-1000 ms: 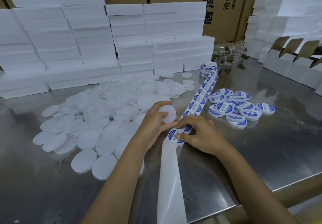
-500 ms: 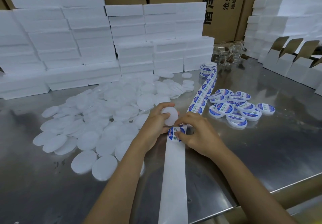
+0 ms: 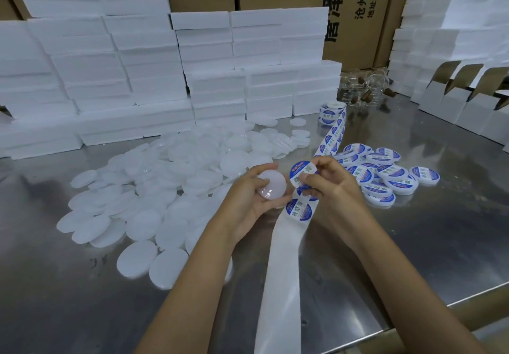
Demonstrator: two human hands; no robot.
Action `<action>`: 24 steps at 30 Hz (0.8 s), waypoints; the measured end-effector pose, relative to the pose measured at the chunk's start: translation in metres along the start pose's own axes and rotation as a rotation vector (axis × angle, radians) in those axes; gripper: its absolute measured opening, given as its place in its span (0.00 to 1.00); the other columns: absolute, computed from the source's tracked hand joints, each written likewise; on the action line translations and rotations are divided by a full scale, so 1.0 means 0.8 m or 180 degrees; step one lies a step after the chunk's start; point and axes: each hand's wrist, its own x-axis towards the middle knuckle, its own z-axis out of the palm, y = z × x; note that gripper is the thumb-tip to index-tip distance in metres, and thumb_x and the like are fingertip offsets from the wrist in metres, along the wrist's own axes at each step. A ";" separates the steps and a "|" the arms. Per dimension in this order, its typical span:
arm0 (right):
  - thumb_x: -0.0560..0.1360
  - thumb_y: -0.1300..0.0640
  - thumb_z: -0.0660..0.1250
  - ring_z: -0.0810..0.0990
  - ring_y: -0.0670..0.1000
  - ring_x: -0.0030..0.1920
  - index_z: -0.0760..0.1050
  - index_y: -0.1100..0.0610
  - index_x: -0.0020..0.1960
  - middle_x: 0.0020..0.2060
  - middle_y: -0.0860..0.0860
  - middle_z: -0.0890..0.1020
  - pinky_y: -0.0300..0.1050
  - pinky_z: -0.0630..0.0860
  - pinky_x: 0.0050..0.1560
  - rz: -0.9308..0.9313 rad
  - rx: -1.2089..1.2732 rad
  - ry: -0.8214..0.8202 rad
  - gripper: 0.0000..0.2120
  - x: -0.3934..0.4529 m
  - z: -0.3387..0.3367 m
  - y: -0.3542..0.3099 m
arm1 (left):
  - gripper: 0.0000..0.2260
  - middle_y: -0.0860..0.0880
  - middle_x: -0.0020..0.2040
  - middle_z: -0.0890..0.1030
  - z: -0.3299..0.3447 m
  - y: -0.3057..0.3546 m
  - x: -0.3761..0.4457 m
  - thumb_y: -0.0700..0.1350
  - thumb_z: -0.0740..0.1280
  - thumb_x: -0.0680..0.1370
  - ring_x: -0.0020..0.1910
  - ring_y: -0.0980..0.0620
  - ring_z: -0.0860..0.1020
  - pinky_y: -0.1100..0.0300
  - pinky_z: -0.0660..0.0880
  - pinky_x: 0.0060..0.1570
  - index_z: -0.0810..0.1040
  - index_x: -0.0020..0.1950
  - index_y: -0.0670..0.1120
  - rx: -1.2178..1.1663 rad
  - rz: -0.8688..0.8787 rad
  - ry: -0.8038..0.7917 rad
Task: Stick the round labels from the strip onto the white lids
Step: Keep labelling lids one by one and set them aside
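The left hand (image 3: 249, 202) gripped one plain white lid (image 3: 272, 187), fingers curled round its rim, just above the steel table (image 3: 413, 229). The right hand (image 3: 334, 185) pinched a peeled round blue-and-white label (image 3: 300, 173) between thumb and fingertips, holding it just beside the lid's right edge; whether the two touched could not be told. Below the hands the label strip (image 3: 286, 271) ran toward the table's near edge, one label (image 3: 298, 210) remaining on it there, and away to the label roll (image 3: 332, 112). Unlabelled lids (image 3: 154, 188) lay heaped at left; labelled lids (image 3: 385, 177) lay grouped at right. White foam boxes (image 3: 137, 64) stood stacked behind.
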 end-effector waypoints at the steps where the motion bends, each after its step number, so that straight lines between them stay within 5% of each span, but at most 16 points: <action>1: 0.74 0.68 0.71 0.84 0.51 0.43 0.77 0.57 0.49 0.44 0.54 0.86 0.42 0.81 0.42 -0.0007 -0.0152 0.0002 0.09 0.004 0.003 -0.001 | 0.15 0.33 0.65 0.76 -0.002 0.003 0.001 0.33 0.57 0.83 0.57 0.33 0.82 0.44 0.82 0.55 0.77 0.66 0.39 -0.0324 0.0017 0.0007; 6: 0.71 0.69 0.73 0.83 0.46 0.42 0.77 0.57 0.49 0.42 0.49 0.84 0.40 0.80 0.42 -0.0265 -0.0652 -0.0237 0.11 0.027 0.043 -0.008 | 0.16 0.34 0.64 0.80 -0.007 0.014 0.004 0.39 0.63 0.82 0.64 0.37 0.79 0.43 0.77 0.65 0.75 0.68 0.34 -0.0994 -0.0024 -0.0137; 13: 0.72 0.63 0.74 0.83 0.54 0.49 0.76 0.54 0.51 0.49 0.55 0.83 0.46 0.81 0.50 -0.0296 -0.1031 -0.0104 0.12 0.034 0.069 0.020 | 0.13 0.36 0.57 0.84 -0.007 0.016 0.002 0.40 0.63 0.83 0.53 0.40 0.84 0.51 0.83 0.51 0.77 0.66 0.37 -0.1110 0.0089 0.0004; 24: 0.72 0.63 0.74 0.83 0.54 0.48 0.75 0.53 0.50 0.46 0.51 0.83 0.54 0.82 0.52 -0.0385 -0.1282 -0.0023 0.12 0.031 0.067 0.025 | 0.16 0.36 0.61 0.82 -0.001 0.011 0.003 0.40 0.62 0.83 0.61 0.38 0.81 0.48 0.78 0.61 0.76 0.70 0.40 -0.0829 0.0129 0.0092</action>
